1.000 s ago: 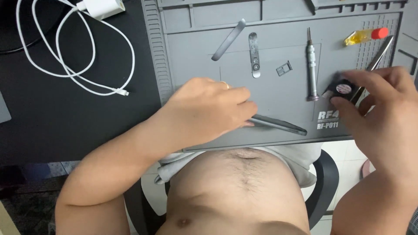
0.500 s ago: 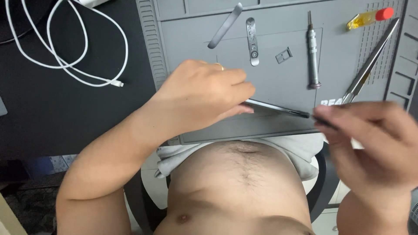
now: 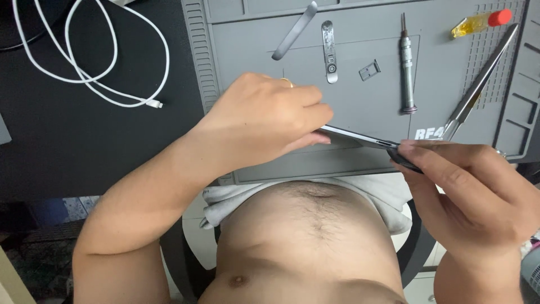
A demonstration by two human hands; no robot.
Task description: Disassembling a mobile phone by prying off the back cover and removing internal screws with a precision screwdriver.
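My left hand (image 3: 270, 121) grips a thin flat grey device (image 3: 360, 138), seen edge-on, above the near edge of a grey work mat (image 3: 247, 45). My right hand (image 3: 472, 194) pinches a small dark flat tool (image 3: 406, 159) against the device's right end. Most of the device is hidden under my left hand's fingers.
On the mat lie a grey pry bar (image 3: 294, 31), a metal strip with a ring end (image 3: 329, 50), a small rectangular tray piece (image 3: 369, 70), a screwdriver (image 3: 406, 65), long tweezers (image 3: 478, 84) and a small yellow bottle with a red cap (image 3: 482, 21). A white cable (image 3: 90, 56) coils on the black desk at left.
My right hand came down from the mat's right side to the device's right end. My left hand lifted the device's end slightly off the mat.
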